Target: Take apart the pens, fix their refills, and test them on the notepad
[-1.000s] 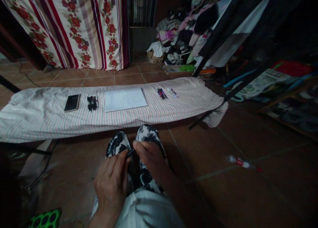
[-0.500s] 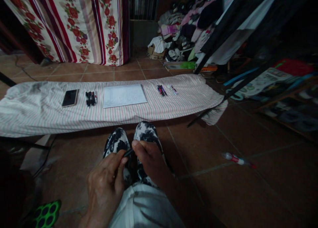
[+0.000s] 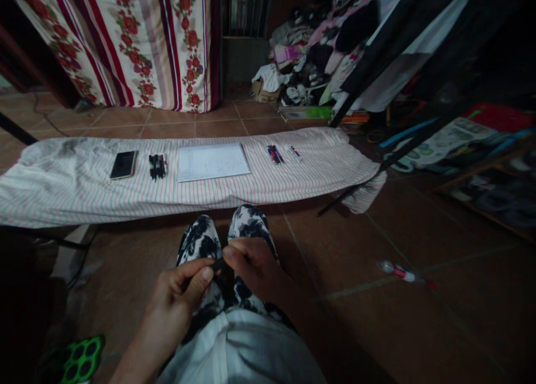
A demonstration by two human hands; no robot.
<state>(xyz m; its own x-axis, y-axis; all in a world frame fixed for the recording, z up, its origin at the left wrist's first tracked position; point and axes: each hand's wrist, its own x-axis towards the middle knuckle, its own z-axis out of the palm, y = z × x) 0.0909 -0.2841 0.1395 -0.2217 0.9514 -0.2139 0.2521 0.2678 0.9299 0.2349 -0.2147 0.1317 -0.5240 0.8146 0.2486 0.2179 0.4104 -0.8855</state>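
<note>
Above my knees, both hands meet on a short black pen (image 3: 218, 265), most of it covered by fingers. My left hand (image 3: 178, 294) pinches one end between thumb and fingers. My right hand (image 3: 253, 267) is closed round the other end, its thumb on top. Beyond my feet, a spiral notebook (image 3: 213, 162) lies on the striped cloth (image 3: 268, 190), with faint marks on its page. Left of it are a row of dark pens (image 3: 157, 166) and a phone (image 3: 123, 164). To its right lie several more pens (image 3: 275, 154) and a red-and-white pen (image 3: 295, 153).
A plastic bottle (image 3: 402, 272) lies on the tiled floor at right. A green object with round holes (image 3: 84, 357) is at lower left. A dark metal bar (image 3: 364, 186) slants past the cloth's right end. Clothes (image 3: 310, 54) are heaped behind, beside a floral curtain (image 3: 129, 43).
My left hand has turned and shifted its grip on the pen, its thumb now lying along it. My right hand stays almost in place. The view has shifted slightly.
</note>
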